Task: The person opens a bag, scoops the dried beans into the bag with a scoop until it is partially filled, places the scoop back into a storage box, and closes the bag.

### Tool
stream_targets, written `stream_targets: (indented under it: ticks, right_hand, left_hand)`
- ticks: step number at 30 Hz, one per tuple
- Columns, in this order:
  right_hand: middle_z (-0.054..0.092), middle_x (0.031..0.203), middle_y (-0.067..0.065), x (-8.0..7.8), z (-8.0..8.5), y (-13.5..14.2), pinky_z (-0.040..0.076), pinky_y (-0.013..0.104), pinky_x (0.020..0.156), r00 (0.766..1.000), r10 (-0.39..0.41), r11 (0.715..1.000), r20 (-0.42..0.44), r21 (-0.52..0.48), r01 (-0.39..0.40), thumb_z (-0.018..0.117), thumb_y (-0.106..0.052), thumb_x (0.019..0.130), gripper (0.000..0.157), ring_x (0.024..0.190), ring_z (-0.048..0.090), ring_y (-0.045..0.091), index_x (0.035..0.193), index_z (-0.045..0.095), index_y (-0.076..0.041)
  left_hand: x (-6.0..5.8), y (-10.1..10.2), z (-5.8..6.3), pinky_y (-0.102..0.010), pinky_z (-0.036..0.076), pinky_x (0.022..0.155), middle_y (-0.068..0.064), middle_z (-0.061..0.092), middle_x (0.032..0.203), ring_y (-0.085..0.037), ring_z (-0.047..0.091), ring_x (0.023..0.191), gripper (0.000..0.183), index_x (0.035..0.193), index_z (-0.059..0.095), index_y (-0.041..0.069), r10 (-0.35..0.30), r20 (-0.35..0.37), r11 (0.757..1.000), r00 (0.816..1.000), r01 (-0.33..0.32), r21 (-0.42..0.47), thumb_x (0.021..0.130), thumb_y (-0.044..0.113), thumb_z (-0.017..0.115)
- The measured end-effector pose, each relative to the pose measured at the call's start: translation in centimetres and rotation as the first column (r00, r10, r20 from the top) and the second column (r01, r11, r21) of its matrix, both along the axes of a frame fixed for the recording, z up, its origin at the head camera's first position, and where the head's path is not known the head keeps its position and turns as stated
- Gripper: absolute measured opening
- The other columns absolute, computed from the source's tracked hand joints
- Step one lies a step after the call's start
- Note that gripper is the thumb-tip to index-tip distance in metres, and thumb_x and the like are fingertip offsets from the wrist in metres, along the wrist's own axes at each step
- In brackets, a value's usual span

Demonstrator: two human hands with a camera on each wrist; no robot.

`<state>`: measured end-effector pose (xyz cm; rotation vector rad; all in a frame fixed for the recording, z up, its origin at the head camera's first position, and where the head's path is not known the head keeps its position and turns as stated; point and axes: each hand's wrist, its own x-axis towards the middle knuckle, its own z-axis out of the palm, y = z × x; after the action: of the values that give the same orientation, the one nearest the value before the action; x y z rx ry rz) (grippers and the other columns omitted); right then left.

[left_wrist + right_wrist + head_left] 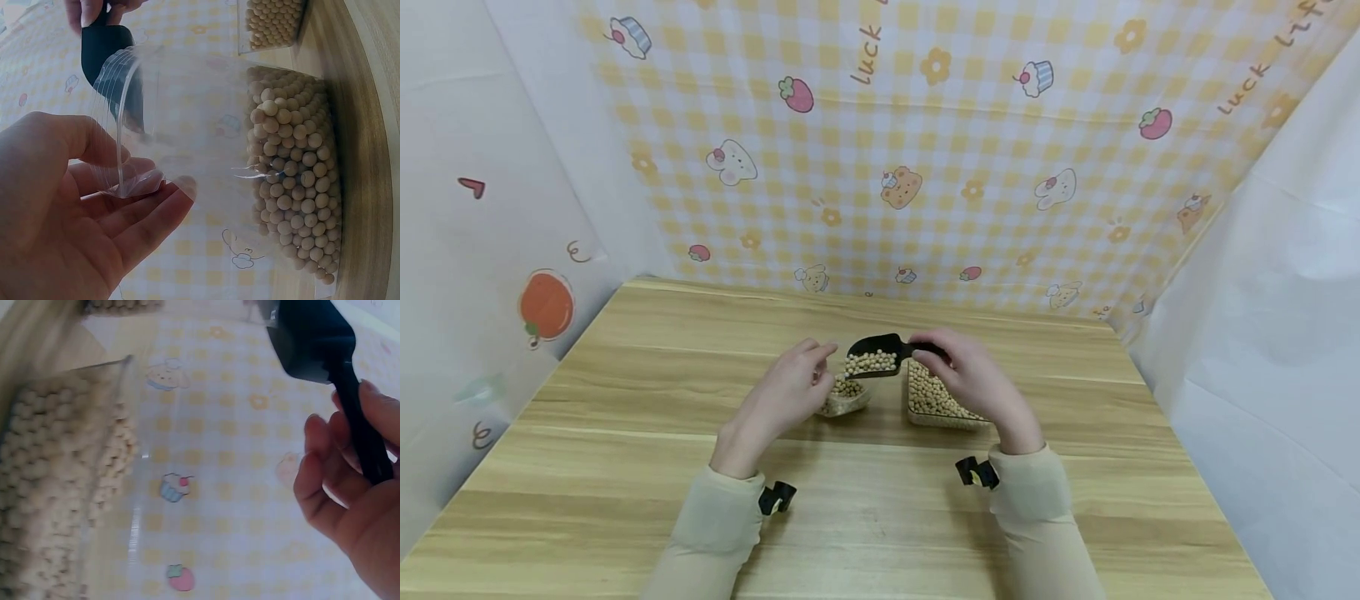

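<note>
My left hand (790, 383) pinches the open mouth of a clear plastic bag (194, 119) between thumb and fingers. Round beige beans (294, 187) fill its lower part, and it stands upright on the table. By its handle, my right hand (973, 375) grips a black scoop (887, 342) loaded with beans. The scoop's front lip is at the bag's mouth, overlapping the clear plastic in the left wrist view. Below my right hand stands a clear rectangular container (951, 422) of the same beans, partly hidden by that hand in the head view.
The wooden table (865, 517) carries the bag and container side by side near its middle. A yellow checked cloth (880, 133) with cartoon prints hangs behind the table, and white sheets (1270, 333) hang at both sides.
</note>
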<state>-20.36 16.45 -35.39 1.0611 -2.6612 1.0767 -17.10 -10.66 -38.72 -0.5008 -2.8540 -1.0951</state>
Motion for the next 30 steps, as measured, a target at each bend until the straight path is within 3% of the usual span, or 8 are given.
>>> stream_targets:
  ticks: [6,14,22,30]
  right_hand:
    - [0.066,0.107,0.002,0.3,1.7,-1.2,0.050,0.035,0.084,0.996,0.015,0.992,-0.088,0.124,-0.005,0.058,-0.016,0.098,0.022,0.096,0.061,0.015,0.116,0.067,-0.007]
    - [0.063,0.098,0.000,1.0,3.5,-2.5,0.050,0.031,0.077,0.975,0.086,0.974,-0.205,0.223,-0.039,0.061,-0.011,0.096,0.020,0.085,0.059,0.013,0.114,0.068,-0.006]
    - [0.065,0.102,0.003,1.7,4.4,-1.6,0.051,0.034,0.082,0.988,0.053,0.981,-0.148,0.192,-0.024,0.060,-0.008,0.096,0.018,0.093,0.061,0.016,0.112,0.067,-0.004]
    - [0.067,0.097,0.003,1.8,4.4,1.6,0.049,0.036,0.072,0.991,-0.056,0.990,-0.118,0.122,0.071,0.061,-0.008,0.095,0.015,0.081,0.059,0.015,0.108,0.068,-0.005]
  left_hand:
    - [-0.1,0.0,-0.1,-0.030,0.047,0.059,-0.003,0.054,0.093,-0.015,0.049,0.072,0.048,0.138,0.051,-0.004,-0.002,0.000,1.000,1.000,0.002,0.002,0.092,0.009,0.052]
    - [-0.1,-0.1,-0.2,-0.029,0.045,0.056,-0.004,0.055,0.095,-0.015,0.048,0.069,0.046,0.136,0.052,-0.005,-0.001,-0.012,1.000,1.000,0.001,0.003,0.092,0.006,0.049]
    - [-0.2,0.0,-0.2,-0.030,0.046,0.057,-0.004,0.056,0.095,-0.015,0.049,0.071,0.047,0.137,0.052,-0.005,-0.002,-0.016,1.000,1.000,0.002,0.006,0.091,0.005,0.051]
    - [-0.1,0.1,0.0,-0.029,0.046,0.057,-0.005,0.056,0.094,-0.015,0.049,0.070,0.048,0.137,0.051,-0.006,0.000,-0.017,1.000,1.000,0.000,-0.001,0.090,0.005,0.051]
